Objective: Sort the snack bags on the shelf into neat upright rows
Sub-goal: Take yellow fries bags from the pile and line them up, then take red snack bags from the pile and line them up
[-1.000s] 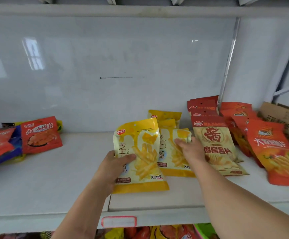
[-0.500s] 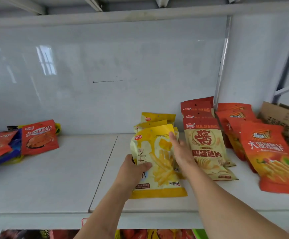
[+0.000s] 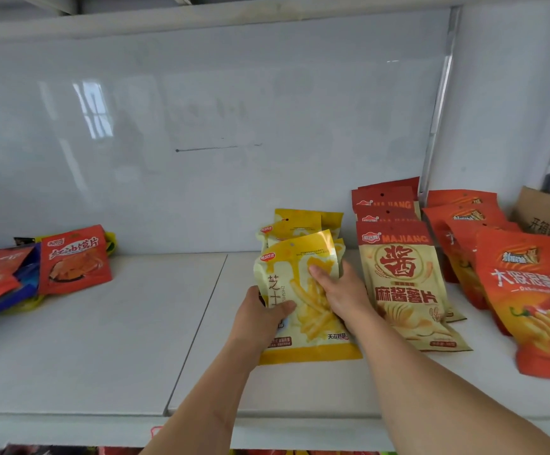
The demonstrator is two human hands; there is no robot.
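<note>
Both hands have a grip on one glossy yellow snack bag printed with fries (image 3: 303,297), at the front of its row on the white shelf (image 3: 103,339).

Far to the left of that grip, well apart from it, a loose heap of flat red, blue and yellow snack packets (image 3: 37,270) lies unsorted against the shelf's back wall, with bare shelf between.

Left hand (image 3: 260,318): the forearm comes up from the lower edge, and the thumb curls over the bag's front near its left edge while the rest of the hand wraps behind, so this hand is clamped on the bag.

The bag stands nearly upright, leaning back slightly, its long axis running bottom to top, its base on the shelf. Just behind it, more yellow bags of the same kind (image 3: 299,221) stand in a row toward the wall.

Right hand (image 3: 342,290): its forearm reaches in from the lower right, thumb across the bag's front and fingers tucked behind the right edge, pinching it. Both hands look about equally close to it.

Just right of the grip, touching or nearly so, stands a row of cream and red paste-flavoured chip bags (image 3: 401,284), then a row of orange bags (image 3: 526,290), then a brown cardboard box (image 3: 549,215).

Likely next: squaring the yellow bag back against its row.
</note>
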